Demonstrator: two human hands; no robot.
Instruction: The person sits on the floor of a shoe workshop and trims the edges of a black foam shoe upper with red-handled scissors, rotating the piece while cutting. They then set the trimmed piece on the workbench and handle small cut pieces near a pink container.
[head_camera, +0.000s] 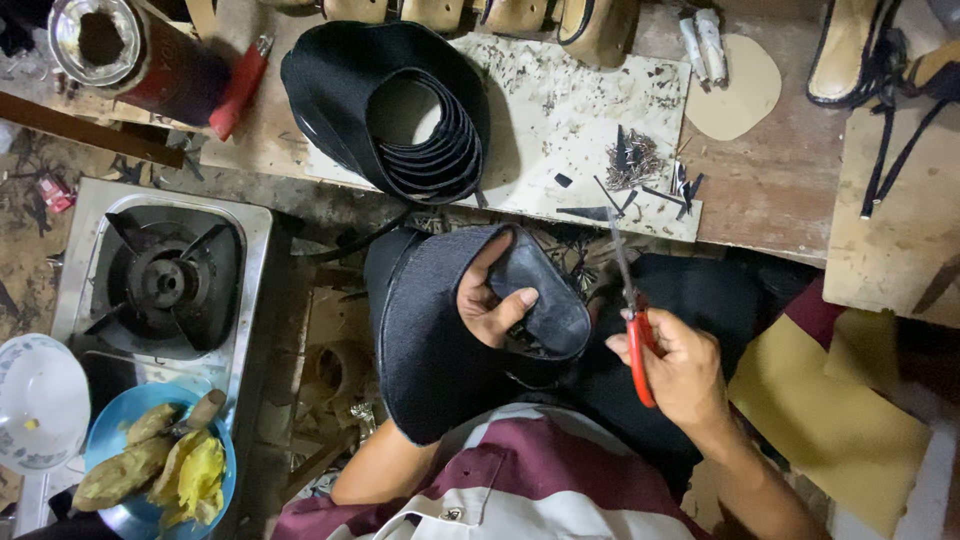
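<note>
From the head camera I look straight down into a cramped workshop. My left hand (492, 300) is curled around a black shoe sole (540, 295), fingers closed over its near edge and thumb pressed along its face, holding it above a large sheet of dark textured material (420, 350) draped over my lap. My right hand (680, 375) is wrapped tight around the red handles of a pair of scissors (630, 300), whose thin blades point up and away, just beside the sole's right edge; I cannot tell whether the blades touch it.

Ahead lies a worn wooden workbench (770, 180) with a pale, scuffed cutting board (560, 120) on it. On the board sits a stack of black cut-out pieces (400, 110) with a hollow centre, and near its right end a little heap of small nails (632, 160) among black offcuts. A tan insole-shaped piece (735, 90) lies further right. To my left stands a single-burner gas stove (165, 280), and below it a blue plate (110, 440) holding yellowish food, next to a white bowl (35, 400). Yellow sheet material (820, 410) lies at my right.
</note>
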